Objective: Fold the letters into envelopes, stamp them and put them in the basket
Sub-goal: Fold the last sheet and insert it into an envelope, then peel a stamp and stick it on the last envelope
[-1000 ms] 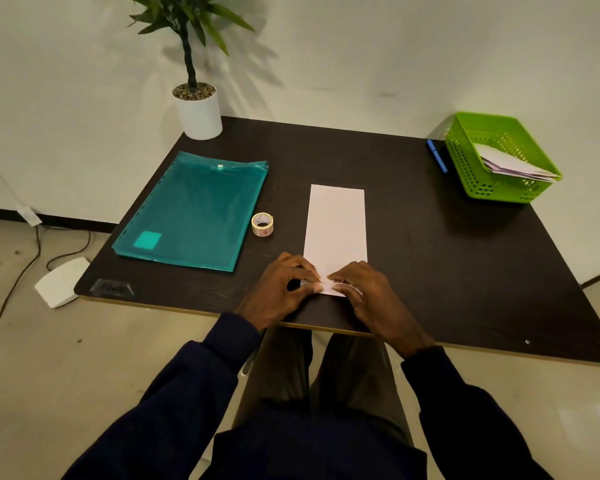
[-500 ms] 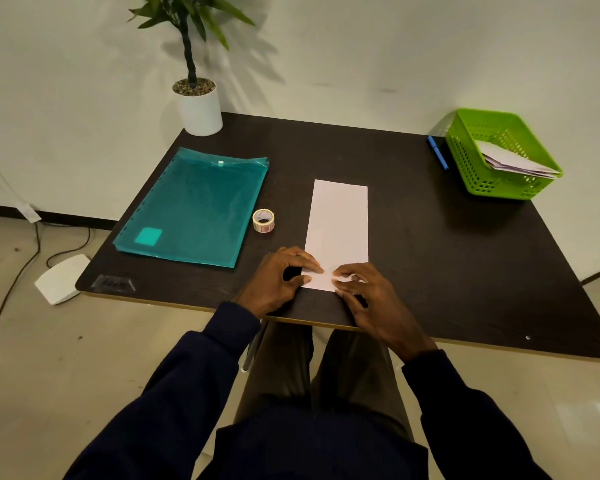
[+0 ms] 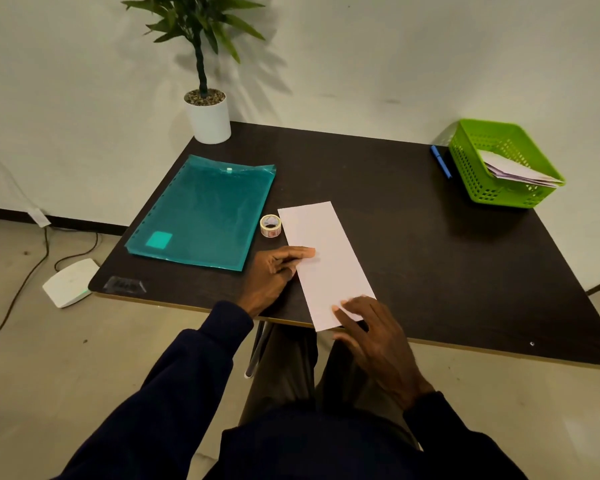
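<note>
A long white folded letter lies on the dark table, tilted with its far end to the left and its near end over the front edge. My left hand rests flat at its left edge, fingertips on the paper. My right hand presses spread fingers on the near end. A small roll of stamps stands just left of the letter's far corner. The green basket at the far right holds several folded letters.
A teal plastic folder lies on the left of the table. A potted plant stands at the back left corner. A blue pen lies beside the basket. A white device and cables lie on the floor at left.
The letter has turned from straight to slanted, its far end swung left and its near end slid over the table edge. My left hand moved up its left side; my right hand stays at the near end.
</note>
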